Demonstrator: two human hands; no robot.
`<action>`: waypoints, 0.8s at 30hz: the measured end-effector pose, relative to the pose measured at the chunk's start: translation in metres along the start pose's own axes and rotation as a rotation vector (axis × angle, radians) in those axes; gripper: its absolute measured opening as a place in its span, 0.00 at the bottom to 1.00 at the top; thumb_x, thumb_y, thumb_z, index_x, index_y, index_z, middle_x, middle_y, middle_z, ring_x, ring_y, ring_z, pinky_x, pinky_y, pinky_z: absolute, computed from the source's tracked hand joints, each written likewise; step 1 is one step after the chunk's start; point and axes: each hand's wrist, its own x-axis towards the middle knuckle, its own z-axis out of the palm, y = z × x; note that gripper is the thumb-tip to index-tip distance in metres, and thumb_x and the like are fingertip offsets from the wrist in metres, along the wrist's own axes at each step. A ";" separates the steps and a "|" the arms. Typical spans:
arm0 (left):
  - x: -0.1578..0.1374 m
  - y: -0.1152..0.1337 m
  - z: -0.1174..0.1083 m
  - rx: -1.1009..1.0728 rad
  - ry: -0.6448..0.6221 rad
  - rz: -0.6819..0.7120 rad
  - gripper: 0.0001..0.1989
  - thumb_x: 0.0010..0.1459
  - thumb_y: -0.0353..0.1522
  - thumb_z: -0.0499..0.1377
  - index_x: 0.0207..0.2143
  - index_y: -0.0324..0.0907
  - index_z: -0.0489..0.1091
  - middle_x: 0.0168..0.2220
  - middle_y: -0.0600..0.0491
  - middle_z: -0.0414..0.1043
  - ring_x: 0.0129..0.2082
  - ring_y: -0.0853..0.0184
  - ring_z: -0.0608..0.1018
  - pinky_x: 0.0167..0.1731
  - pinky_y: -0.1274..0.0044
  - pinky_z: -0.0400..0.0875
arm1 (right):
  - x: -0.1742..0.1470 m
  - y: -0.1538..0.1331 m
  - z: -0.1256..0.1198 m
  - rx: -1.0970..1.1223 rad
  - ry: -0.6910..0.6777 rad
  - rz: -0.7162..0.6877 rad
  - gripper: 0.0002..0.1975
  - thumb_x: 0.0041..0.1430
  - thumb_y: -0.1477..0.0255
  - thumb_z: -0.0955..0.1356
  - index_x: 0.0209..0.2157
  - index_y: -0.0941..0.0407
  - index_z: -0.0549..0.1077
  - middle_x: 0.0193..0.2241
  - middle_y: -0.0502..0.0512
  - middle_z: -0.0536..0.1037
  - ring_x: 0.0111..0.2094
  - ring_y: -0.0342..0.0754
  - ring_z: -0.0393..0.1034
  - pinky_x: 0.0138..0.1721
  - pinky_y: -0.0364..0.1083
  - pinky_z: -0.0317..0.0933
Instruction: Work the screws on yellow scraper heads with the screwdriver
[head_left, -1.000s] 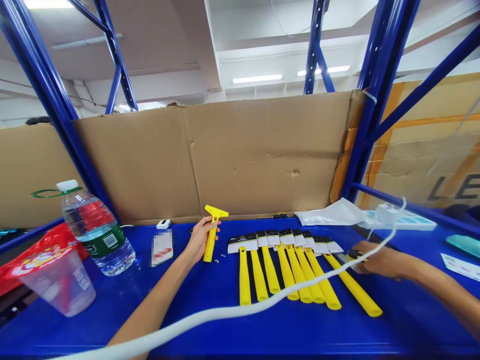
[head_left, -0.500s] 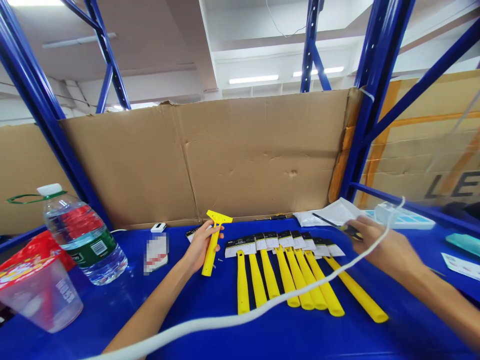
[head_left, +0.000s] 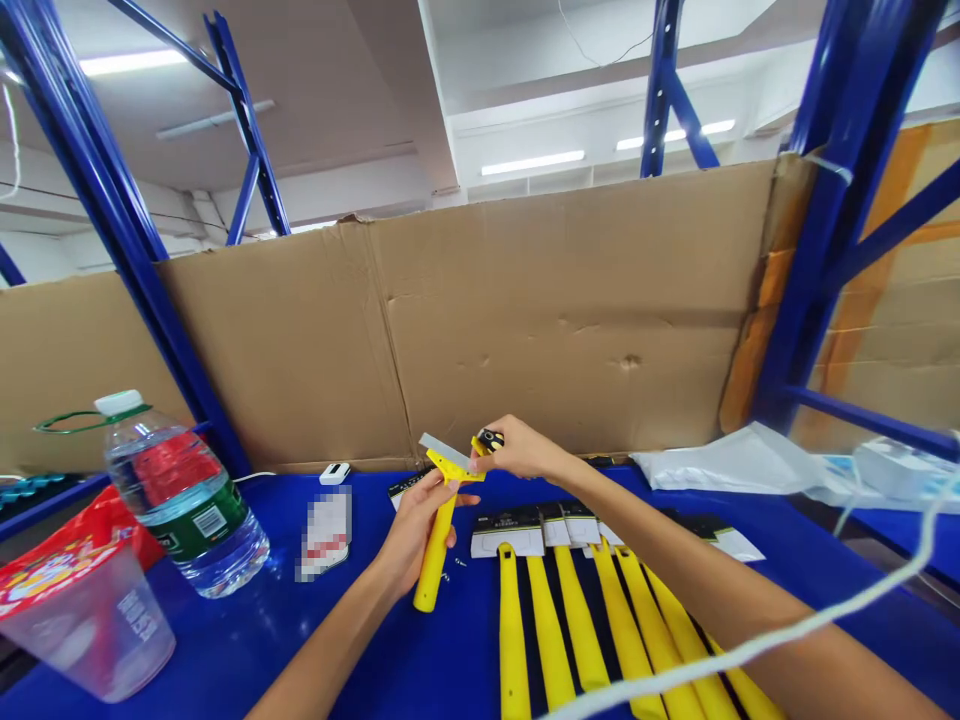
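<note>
My left hand (head_left: 416,530) is wrapped round the yellow handle of a scraper (head_left: 433,565), its T-shaped head pointing up. A flat metal blade (head_left: 442,450) lies along that head. My right hand (head_left: 517,448) is closed on a screwdriver with a black and yellow handle (head_left: 491,440); its shaft is hidden. The right fingertips meet the blade's right end at the scraper head. Several more yellow scrapers (head_left: 551,640) lie side by side to the right, with black and white cards (head_left: 510,532) at their heads. Small screws (head_left: 459,563) lie beside the held scraper.
At left stand a water bottle (head_left: 199,520) and a clear plastic tub (head_left: 112,630). A white plastic bag (head_left: 701,458) lies at the back right. A white cord (head_left: 810,630) crosses the lower right in front. Cardboard (head_left: 540,330) walls the back of the blue table (head_left: 360,660).
My right hand has come left with the screwdriver, from near the white bag to the scraper head. A blade now shows on the head. The view has shifted slightly right.
</note>
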 end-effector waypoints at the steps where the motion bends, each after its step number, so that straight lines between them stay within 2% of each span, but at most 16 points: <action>1: 0.001 0.000 0.000 0.017 0.021 -0.004 0.22 0.56 0.43 0.72 0.50 0.43 0.79 0.54 0.41 0.79 0.48 0.55 0.84 0.14 0.83 0.67 | 0.003 0.001 0.003 0.007 -0.007 -0.006 0.11 0.53 0.63 0.73 0.31 0.57 0.77 0.19 0.43 0.67 0.20 0.41 0.59 0.23 0.42 0.53; 4: 0.003 -0.003 0.000 0.059 0.069 -0.035 0.22 0.57 0.48 0.71 0.47 0.43 0.79 0.48 0.43 0.81 0.37 0.61 0.84 0.13 0.82 0.67 | 0.003 0.008 0.005 -0.004 -0.025 -0.039 0.12 0.50 0.63 0.75 0.28 0.58 0.77 0.21 0.45 0.70 0.24 0.41 0.60 0.26 0.42 0.52; 9: 0.004 -0.009 0.003 0.098 0.093 -0.101 0.23 0.58 0.51 0.70 0.43 0.41 0.78 0.35 0.49 0.79 0.22 0.69 0.77 0.13 0.81 0.67 | -0.008 0.011 0.000 -0.076 -0.048 -0.073 0.12 0.49 0.64 0.77 0.26 0.57 0.76 0.21 0.44 0.69 0.26 0.42 0.58 0.28 0.44 0.50; 12: 0.002 -0.008 0.006 0.126 0.089 -0.123 0.23 0.57 0.51 0.71 0.40 0.41 0.78 0.30 0.51 0.77 0.20 0.70 0.75 0.13 0.81 0.66 | -0.014 0.006 -0.004 -0.125 -0.070 -0.101 0.14 0.49 0.64 0.78 0.24 0.56 0.74 0.21 0.44 0.69 0.26 0.42 0.57 0.28 0.44 0.49; 14: 0.001 -0.006 0.007 0.143 0.092 -0.127 0.23 0.55 0.50 0.72 0.37 0.40 0.77 0.25 0.53 0.75 0.18 0.71 0.74 0.14 0.81 0.66 | -0.018 0.003 -0.007 -0.152 -0.086 -0.119 0.15 0.50 0.63 0.79 0.25 0.56 0.75 0.22 0.46 0.72 0.27 0.44 0.60 0.29 0.45 0.50; 17: 0.000 -0.004 0.007 0.163 0.111 -0.131 0.23 0.53 0.50 0.73 0.35 0.41 0.75 0.19 0.56 0.70 0.16 0.70 0.71 0.14 0.82 0.65 | -0.025 -0.001 -0.009 -0.180 -0.053 -0.138 0.15 0.53 0.62 0.79 0.37 0.57 0.79 0.30 0.53 0.81 0.34 0.50 0.72 0.34 0.45 0.56; 19: 0.000 -0.003 0.007 0.160 0.124 -0.125 0.24 0.52 0.50 0.73 0.35 0.40 0.75 0.18 0.57 0.69 0.16 0.71 0.71 0.13 0.82 0.64 | -0.031 -0.005 -0.012 -0.175 -0.024 -0.153 0.18 0.59 0.61 0.78 0.45 0.57 0.78 0.31 0.55 0.84 0.38 0.53 0.77 0.38 0.46 0.60; 22: -0.002 -0.004 0.008 0.145 0.115 -0.108 0.25 0.51 0.50 0.74 0.37 0.40 0.76 0.19 0.57 0.70 0.16 0.72 0.71 0.13 0.83 0.64 | -0.039 -0.012 -0.018 -0.141 0.040 -0.169 0.13 0.66 0.61 0.74 0.42 0.56 0.76 0.26 0.53 0.84 0.37 0.52 0.81 0.40 0.46 0.62; 24: -0.003 -0.003 0.008 0.143 0.098 -0.113 0.25 0.52 0.49 0.74 0.40 0.39 0.77 0.21 0.57 0.72 0.16 0.73 0.70 0.14 0.83 0.65 | -0.042 -0.017 -0.023 -0.127 0.123 -0.143 0.13 0.66 0.61 0.74 0.36 0.55 0.74 0.25 0.52 0.84 0.34 0.50 0.81 0.38 0.45 0.62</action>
